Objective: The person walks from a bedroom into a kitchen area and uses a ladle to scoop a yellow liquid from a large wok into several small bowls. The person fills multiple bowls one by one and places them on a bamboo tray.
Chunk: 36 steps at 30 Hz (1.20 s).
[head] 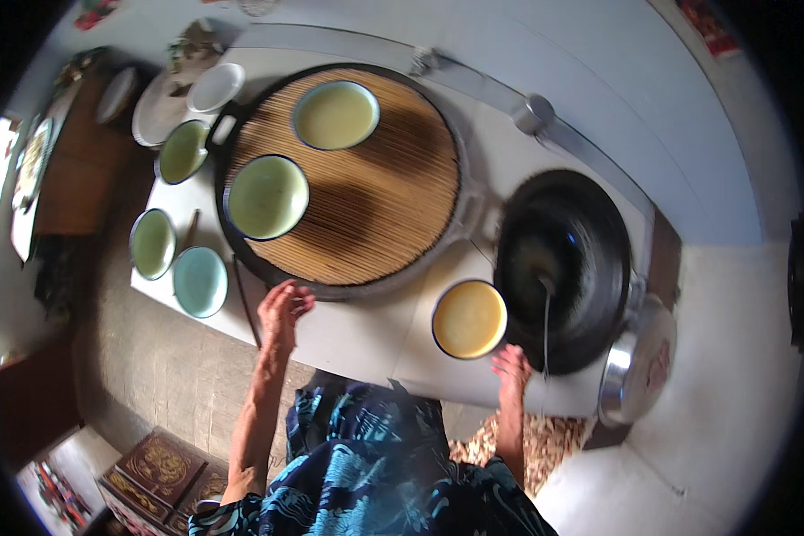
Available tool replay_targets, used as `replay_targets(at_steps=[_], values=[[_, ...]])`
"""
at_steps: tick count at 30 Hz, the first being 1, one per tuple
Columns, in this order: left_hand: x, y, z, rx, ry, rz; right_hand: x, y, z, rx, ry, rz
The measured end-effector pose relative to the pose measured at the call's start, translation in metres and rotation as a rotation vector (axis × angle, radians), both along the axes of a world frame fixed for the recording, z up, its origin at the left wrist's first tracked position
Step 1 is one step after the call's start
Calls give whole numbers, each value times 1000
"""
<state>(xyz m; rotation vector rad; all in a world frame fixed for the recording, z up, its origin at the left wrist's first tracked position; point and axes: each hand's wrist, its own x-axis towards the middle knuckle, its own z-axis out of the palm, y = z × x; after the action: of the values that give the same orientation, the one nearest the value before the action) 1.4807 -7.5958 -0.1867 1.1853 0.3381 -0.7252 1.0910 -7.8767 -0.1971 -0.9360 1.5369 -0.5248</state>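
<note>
My left hand is empty with its fingers apart, just below the near rim of a large black wok topped with a slatted bamboo mat. Two enamel bowls stand on the mat: one with pale liquid, the other a pale green bowl whose contents I cannot tell. My right hand has its fingers partly spread and holds nothing. It is just right of and below an enamel bowl of yellow liquid. Right of that bowl, a metal ladle rests in a second dark wok.
Several bowls, including a light blue bowl and a green bowl, stand on the white counter's left end. A thin dark rod lies beside them. A metal mug stands behind; a large metal lid or basin sits at the right edge.
</note>
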Motion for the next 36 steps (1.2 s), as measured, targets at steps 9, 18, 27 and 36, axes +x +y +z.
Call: replay_targets(at_steps=[9, 18, 27, 36], values=[[9, 2, -1, 23, 38, -133, 47, 34, -23, 130, -436, -10], [60, -2, -9, -165, 103, 33, 59, 39, -36, 64, -546, -7], [105, -16, -28, -175, 107, 165, 48, 36, -36, 49, -495, -11], [122, -25, -34, -145, 73, 229, 68, 33, 5, 91, -403, 34]])
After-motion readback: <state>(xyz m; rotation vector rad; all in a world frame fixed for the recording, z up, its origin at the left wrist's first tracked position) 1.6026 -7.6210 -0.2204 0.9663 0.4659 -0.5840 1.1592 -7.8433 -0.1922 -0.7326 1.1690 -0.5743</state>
